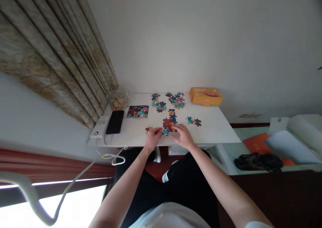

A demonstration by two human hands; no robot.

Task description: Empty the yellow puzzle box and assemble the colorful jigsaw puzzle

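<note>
On a white table (213, 129), a section of joined jigsaw pieces (168, 123) lies near the front edge in blue, red and orange. My left hand (153, 138) reaches it from the lower left, and my right hand (183, 136) from the lower right. The fingertips of both hands rest on its lower part and hide some of it. A small loose jigsaw piece (148, 129) lies just beyond my left hand. Two joined pieces (193, 121) sit to the right, and loose heaps of pieces (159, 102) (177, 100) lie farther back.
A colourful picture card (137, 111), a black smartphone (115, 122) and a white power bank (100, 126) with a white cable (110, 157) lie at the table's left. An orange box (206, 96) stands at the back right, beside a clear bag of pieces (119, 100) at back left. A wall rises behind.
</note>
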